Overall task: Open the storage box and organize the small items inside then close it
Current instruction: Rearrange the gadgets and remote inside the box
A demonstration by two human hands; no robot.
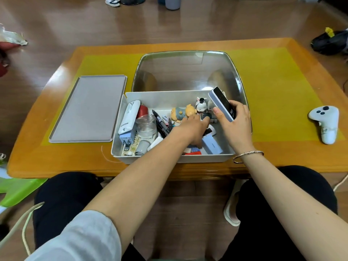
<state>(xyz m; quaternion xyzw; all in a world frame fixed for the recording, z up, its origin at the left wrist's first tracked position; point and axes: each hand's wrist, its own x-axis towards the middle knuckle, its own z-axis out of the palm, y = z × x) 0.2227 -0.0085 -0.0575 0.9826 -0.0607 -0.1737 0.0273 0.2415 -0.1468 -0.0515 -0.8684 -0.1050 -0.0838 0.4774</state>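
Observation:
The white storage box (120, 147) stands open at the table's front edge, crowded with small items. Its grey lid (88, 108) lies flat to the left. My right hand (235, 125) grips a slim white and black remote-like device (221, 101), lifted above the box's right end. My left hand (192, 129) reaches down into the middle of the box, its fingers among the items by a pig figurine (181, 112); what the fingers hold is hidden. A zebra-like figurine (201, 104), a black marker (160, 122), a clear jar (146, 126) and a white handset (130, 116) lie inside.
A large clear plastic tub (186, 70) stands right behind the box. A white game controller (324, 123) lies on the yellow mat (273, 81) at the right. The wooden table (56, 162) borders my knees. A black bag (329, 42) sits on the floor, far right.

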